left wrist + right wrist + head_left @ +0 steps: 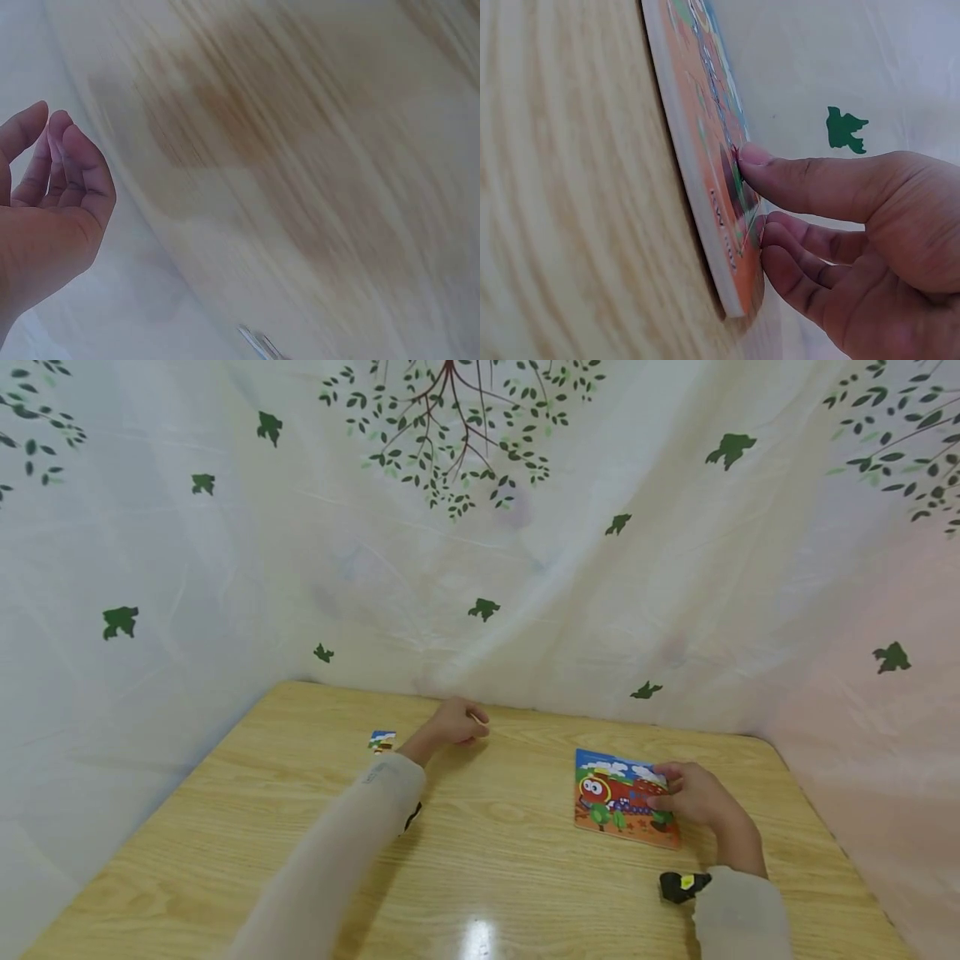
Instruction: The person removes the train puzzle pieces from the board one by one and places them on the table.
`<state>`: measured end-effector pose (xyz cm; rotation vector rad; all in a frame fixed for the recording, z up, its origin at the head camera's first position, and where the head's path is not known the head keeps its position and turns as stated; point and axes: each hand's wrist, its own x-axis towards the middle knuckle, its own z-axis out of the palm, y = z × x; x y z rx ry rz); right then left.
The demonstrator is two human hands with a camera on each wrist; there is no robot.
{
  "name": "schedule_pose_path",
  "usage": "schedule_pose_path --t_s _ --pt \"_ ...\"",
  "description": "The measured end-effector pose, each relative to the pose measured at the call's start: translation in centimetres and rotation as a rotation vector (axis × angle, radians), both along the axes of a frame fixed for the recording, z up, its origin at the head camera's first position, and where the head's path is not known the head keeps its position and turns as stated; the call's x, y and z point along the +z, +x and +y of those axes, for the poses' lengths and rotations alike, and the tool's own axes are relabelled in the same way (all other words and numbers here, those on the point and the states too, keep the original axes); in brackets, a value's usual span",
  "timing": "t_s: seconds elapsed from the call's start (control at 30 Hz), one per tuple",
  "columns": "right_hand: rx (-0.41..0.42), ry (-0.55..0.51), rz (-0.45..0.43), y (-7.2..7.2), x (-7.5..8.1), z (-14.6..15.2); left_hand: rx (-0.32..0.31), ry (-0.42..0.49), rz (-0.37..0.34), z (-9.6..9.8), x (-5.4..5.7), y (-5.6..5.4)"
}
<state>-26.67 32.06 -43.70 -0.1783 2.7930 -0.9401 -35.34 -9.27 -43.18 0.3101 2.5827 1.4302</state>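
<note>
A square puzzle board (pixel 618 806) with a red cartoon train on it lies at the right of the table. My right hand (pixel 697 793) is at its right edge. In the right wrist view, the thumb of that hand (pixel 900 232) presses on the printed face of the board (pixel 697 135), while the curled fingers meet its edge. Near the table's far edge, my left hand (pixel 455 722) hovers with loosely bent fingers. Nothing shows between the fingers of the left hand (pixel 64 195) in the left wrist view. A small printed piece (pixel 382 741) lies to its left, partly behind the forearm.
The wooden table (pixel 480 843) has rounded far corners. A pale curtain (pixel 420 577) printed with leaves and birds hangs close behind it and along both sides. A black strap (pixel 684 887) shows at the right sleeve.
</note>
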Motion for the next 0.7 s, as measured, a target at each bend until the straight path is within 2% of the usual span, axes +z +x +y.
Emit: schedule_pose_path --t_s 0.27,0.5,0.7 --pt "-0.019 0.006 -0.021 -0.1 -0.3 0.2 -0.098 0.01 -0.009 5.4 -0.1 0.2" --pt "-0.011 0.001 0.004 -0.1 -0.3 0.2 -0.158 -0.069 0.032 10.0 -0.3 0.7" --pt "-0.013 0.0 0.013 0.0 -0.6 0.3 -0.193 -0.127 0.036 13.5 -0.4 1.3"
